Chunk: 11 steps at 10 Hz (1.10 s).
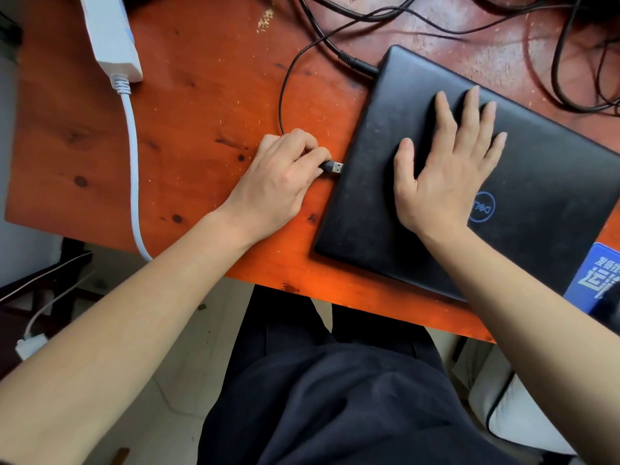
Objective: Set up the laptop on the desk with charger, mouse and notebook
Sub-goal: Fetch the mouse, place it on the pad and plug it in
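**Now: two hands, one laptop, one USB plug**

Nearest, two bare forearms are reaching up over the near desk [208, 105] edge. One blue-covered booklet [593, 276] is lying at the right edge, touching the laptop's near right corner and partly cut off by the frame.

One closed black laptop [536, 209] is lying askew on the orange wood. The right hand [446, 169] is resting flat on its lid, fingers spread wide, gripping nothing. Just left of that thumb, the left hand [281, 182] is pinching one USB plug [334, 168], fingers curled tight around it; the metal tip is sitting right at the laptop's left edge, though whether it is touching is hard to tell.

One thin black cable [283, 95] is looping away beyond the left knuckles. Beyond the right fingertips, one charger plug [359, 63] is meeting the laptop's far corner. Farther left, one white power strip [110, 35] is trailing its white cord off the desk. Several dark cables are tangling at the far edge.
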{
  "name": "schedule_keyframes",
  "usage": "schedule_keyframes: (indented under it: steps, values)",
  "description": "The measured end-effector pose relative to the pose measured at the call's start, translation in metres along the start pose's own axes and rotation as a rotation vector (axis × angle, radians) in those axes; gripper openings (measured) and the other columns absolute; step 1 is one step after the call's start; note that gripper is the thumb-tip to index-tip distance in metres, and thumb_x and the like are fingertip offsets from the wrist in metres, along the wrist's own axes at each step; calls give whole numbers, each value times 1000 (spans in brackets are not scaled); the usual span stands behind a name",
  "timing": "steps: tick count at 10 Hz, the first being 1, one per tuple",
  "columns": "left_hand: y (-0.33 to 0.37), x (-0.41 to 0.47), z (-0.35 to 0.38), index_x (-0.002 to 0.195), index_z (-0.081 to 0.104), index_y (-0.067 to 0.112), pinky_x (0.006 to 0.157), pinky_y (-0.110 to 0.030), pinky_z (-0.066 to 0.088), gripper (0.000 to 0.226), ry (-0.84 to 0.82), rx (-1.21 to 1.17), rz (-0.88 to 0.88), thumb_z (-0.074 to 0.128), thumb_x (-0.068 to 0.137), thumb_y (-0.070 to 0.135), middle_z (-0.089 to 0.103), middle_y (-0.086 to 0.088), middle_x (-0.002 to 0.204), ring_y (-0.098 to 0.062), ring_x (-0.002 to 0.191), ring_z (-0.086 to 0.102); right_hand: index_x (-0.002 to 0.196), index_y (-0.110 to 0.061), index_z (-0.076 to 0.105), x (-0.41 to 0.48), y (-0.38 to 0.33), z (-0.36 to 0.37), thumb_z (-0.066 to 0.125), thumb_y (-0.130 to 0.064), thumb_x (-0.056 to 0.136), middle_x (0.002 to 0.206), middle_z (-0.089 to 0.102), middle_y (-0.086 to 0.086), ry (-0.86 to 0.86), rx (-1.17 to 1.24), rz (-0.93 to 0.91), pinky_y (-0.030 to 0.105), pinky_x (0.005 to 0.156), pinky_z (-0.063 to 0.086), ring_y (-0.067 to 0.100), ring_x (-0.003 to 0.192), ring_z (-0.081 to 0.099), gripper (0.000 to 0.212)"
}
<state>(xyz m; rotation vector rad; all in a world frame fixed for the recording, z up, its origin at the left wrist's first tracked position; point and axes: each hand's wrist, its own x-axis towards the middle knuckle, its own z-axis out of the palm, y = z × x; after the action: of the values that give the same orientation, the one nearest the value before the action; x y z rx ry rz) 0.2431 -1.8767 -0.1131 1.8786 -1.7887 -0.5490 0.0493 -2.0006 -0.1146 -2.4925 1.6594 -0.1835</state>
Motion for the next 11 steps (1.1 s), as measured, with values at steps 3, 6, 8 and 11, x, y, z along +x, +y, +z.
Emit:
schedule_keyframes:
  steps: [3,6,8,11]
  values:
    - [1,6,-4,111,65,1,73,-38,39,19,-37,39,34,53,96,2,57,-17,101,-26,83,52,153,-20,35,0,0,2,43,-46,96,165,22,14,13,-2,6,61,121,7,38,152,14,64]
    - [12,5,7,109,64,-3,71,-37,41,19,-14,-11,-1,54,93,-4,57,-19,99,-26,76,48,153,-20,35,0,1,3,42,-47,96,165,22,13,14,-5,5,60,121,7,38,152,14,63]
    - [-3,5,7,108,68,2,66,-41,45,17,84,80,97,58,97,9,62,-15,97,-26,79,56,153,-20,36,0,-1,2,42,-46,96,165,22,13,17,-4,5,60,121,7,38,152,14,63]
    - [0,-6,22,112,66,4,67,-43,44,22,188,225,7,56,99,17,63,-14,105,-30,81,56,154,-20,35,-1,0,1,42,-47,97,165,21,13,6,1,3,61,121,7,37,153,13,64]
